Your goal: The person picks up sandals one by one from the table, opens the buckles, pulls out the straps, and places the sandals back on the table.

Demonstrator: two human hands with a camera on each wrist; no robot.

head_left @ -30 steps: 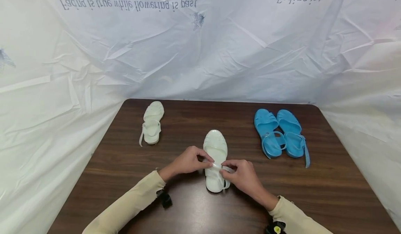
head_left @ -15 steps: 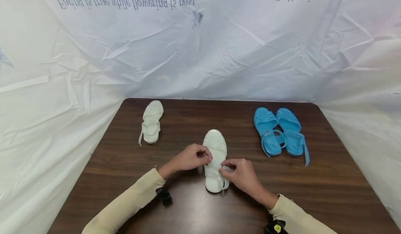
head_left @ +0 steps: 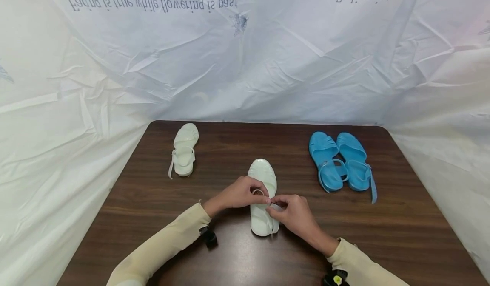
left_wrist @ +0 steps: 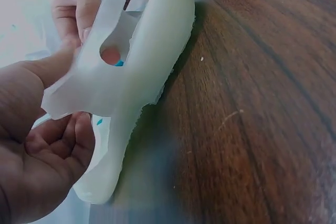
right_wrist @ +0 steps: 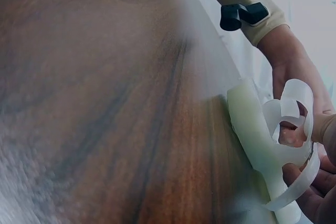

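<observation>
A white sandal [head_left: 262, 175] lies on the table between my hands, toe pointing away from me. My left hand [head_left: 242, 192] reaches over it from the left, thumb and forefinger pinching its ankle strap [right_wrist: 298, 94], which bends into a loop. From the right, my right hand [head_left: 297, 214] pinches the strap at the sandal's right side, where the buckle would be hidden by fingers. Both hands' fingertips meet there. The left wrist view shows the sandal's side [left_wrist: 157, 40] close up, with curled left fingers beside it.
A second white sandal [head_left: 184, 162], its strap loose, lies at the back left of the brown wooden table [head_left: 237, 141]. Two blue sandals [head_left: 323, 148] lie side by side at the back right. White printed sheeting [head_left: 245, 86] hangs behind and beside the table.
My left hand drew back from the strap's left part, then moved right to meet my right fingertips; the strap now loops up. My right hand has stayed nearly still.
</observation>
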